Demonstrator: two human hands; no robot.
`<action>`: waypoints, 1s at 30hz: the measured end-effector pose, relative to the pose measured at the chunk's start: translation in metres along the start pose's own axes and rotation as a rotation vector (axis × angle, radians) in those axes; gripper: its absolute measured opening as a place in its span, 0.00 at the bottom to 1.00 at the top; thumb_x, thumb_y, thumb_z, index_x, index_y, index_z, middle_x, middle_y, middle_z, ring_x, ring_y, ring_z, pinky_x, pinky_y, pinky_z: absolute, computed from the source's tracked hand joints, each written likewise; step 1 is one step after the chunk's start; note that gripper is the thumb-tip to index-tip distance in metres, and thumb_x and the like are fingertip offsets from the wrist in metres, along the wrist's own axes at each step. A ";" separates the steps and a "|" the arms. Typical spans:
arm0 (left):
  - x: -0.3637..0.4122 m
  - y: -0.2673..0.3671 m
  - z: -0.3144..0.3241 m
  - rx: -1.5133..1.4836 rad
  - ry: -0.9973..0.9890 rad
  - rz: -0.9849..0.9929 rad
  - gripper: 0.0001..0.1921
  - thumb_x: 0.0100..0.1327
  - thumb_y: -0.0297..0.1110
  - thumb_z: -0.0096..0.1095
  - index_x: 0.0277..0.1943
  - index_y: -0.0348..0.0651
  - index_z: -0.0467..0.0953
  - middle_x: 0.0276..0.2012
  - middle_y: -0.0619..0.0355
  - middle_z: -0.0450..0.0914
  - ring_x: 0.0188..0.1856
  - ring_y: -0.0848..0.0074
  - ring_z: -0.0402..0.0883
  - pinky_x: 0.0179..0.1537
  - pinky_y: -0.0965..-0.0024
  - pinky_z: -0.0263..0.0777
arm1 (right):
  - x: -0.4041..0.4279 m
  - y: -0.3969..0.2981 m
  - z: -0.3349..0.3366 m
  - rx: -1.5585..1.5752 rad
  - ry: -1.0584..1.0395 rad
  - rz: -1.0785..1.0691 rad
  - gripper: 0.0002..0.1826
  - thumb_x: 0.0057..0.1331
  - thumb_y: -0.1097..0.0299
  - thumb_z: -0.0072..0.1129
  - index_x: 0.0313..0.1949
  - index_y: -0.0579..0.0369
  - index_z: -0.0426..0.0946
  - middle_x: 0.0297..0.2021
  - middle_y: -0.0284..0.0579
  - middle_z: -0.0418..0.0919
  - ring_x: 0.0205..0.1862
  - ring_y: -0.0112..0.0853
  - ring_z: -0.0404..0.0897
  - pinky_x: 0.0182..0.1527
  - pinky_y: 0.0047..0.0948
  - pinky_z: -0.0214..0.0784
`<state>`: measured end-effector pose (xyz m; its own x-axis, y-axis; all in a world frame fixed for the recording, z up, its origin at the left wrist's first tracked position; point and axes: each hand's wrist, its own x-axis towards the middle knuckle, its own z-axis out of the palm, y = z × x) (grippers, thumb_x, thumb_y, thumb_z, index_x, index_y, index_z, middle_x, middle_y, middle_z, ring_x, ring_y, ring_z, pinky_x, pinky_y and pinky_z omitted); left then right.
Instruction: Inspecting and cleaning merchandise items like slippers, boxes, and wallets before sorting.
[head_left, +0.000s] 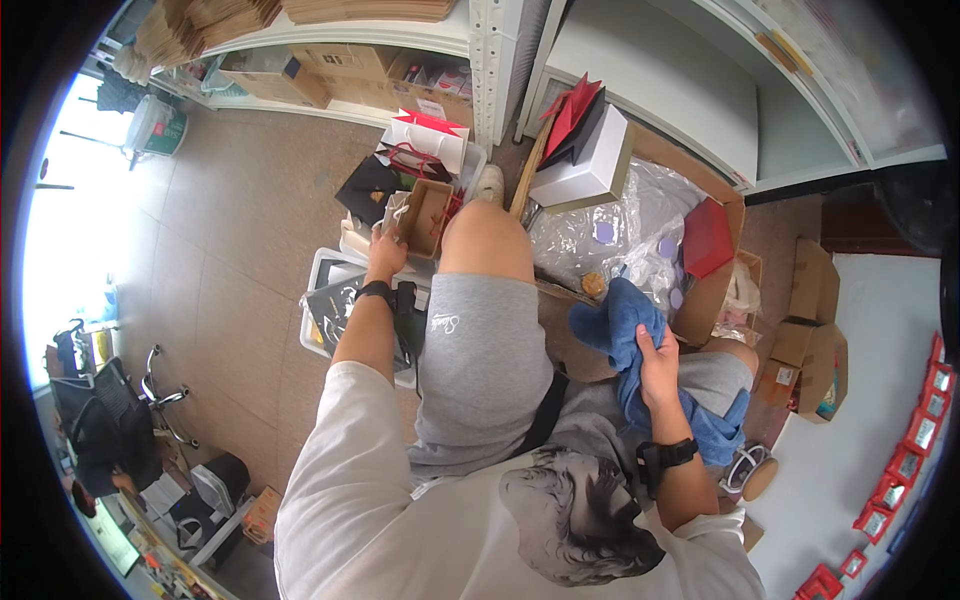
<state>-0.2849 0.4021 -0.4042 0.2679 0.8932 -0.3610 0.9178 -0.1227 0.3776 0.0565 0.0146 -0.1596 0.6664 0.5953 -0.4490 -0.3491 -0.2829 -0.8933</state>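
Note:
My left hand (387, 251) reaches down beside a brown cardboard box (426, 217), its fingers at a pale bag with white cord handles (396, 210). Whether the fingers grip that bag cannot be made out. My right hand (658, 360) holds a bunched blue cloth (630, 319), whose lower part lies over my right thigh. Near the left hand stand a black gift bag (369, 187) and a white paper bag with a red inner edge (431, 146). A white tub (309, 300) with dark printed packaging is under the left forearm.
An open carton (652, 139) holds clear plastic wrapping, a white box (574, 180) and a red box (708, 238). White shelving (337, 34) with cardboard boxes stands ahead. Small cartons (810, 341) lie at right, a white bucket (150, 127) and an office chair (112, 405) at left.

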 end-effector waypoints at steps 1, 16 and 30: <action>-0.001 0.002 0.000 0.004 0.000 0.006 0.26 0.61 0.39 0.66 0.63 0.48 0.76 0.69 0.33 0.66 0.74 0.44 0.60 0.73 0.54 0.59 | 0.000 0.002 -0.001 -0.002 -0.002 0.000 0.17 0.75 0.68 0.59 0.58 0.64 0.75 0.48 0.37 0.82 0.47 0.22 0.78 0.55 0.24 0.70; 0.077 -0.059 0.045 0.387 -0.357 -0.008 0.41 0.70 0.47 0.52 0.75 0.26 0.50 0.77 0.29 0.44 0.79 0.44 0.45 0.78 0.55 0.44 | 0.005 0.002 0.007 0.017 -0.047 0.050 0.17 0.76 0.66 0.57 0.58 0.62 0.75 0.47 0.36 0.83 0.44 0.19 0.78 0.50 0.22 0.71; -0.037 0.281 -0.230 -0.449 -0.129 0.489 0.20 0.69 0.39 0.63 0.58 0.36 0.77 0.48 0.44 0.84 0.51 0.70 0.83 0.52 0.69 0.73 | -0.003 -0.011 0.000 0.208 -0.094 0.030 0.16 0.76 0.67 0.56 0.57 0.63 0.76 0.47 0.37 0.83 0.47 0.21 0.80 0.52 0.22 0.72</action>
<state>-0.1047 0.4341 -0.0884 0.6802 0.7181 -0.1470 0.4787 -0.2833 0.8310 0.0587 0.0157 -0.1486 0.5926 0.6590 -0.4632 -0.5031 -0.1463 -0.8518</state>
